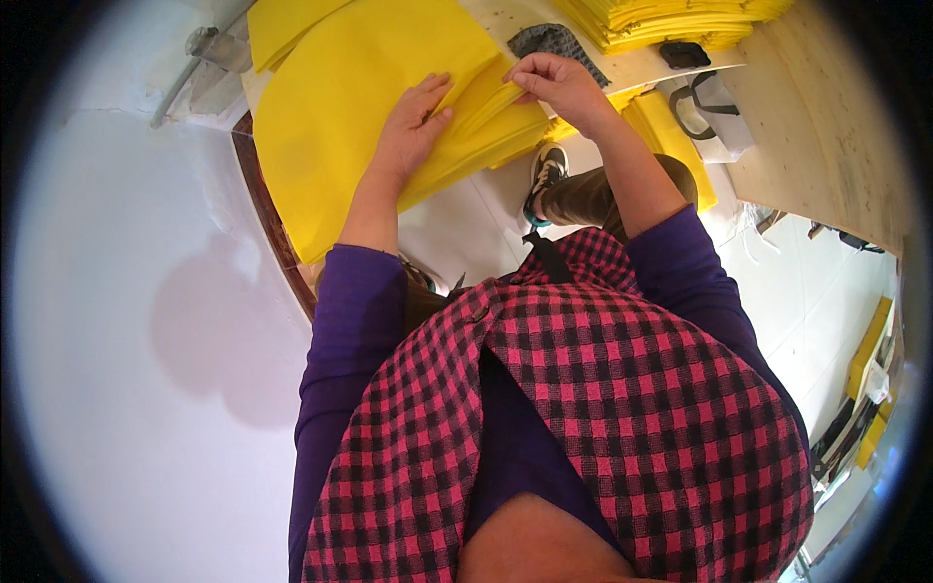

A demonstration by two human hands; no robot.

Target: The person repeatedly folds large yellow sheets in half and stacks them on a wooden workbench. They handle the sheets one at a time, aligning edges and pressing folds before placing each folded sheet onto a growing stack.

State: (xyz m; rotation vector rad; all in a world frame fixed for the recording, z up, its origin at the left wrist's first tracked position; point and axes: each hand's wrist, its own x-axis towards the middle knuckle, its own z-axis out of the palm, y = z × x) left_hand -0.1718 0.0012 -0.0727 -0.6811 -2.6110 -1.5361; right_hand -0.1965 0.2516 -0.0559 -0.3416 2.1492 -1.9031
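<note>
A broad sheet of yellow fabric [335,136] lies over the left part of the table, its near edge hanging toward me. My left hand [416,124] rests on it palm down, fingers stretched and thumb apart. At the right side of the same pile, my right hand [561,87] pinches the edge of a yellow fabric layer between thumb and fingers. Between the two hands the fabric layers [476,107] are bunched and slightly lifted. How many layers the pinch takes cannot be made out.
Behind my right hand lies a dark grey cloth [556,47]. A folded yellow stack [671,21] and a small black object [684,54] are at the far right. A white bag with dark handles [721,121] stands by the wooden panel [826,126]. A white wall [126,291] borders the left.
</note>
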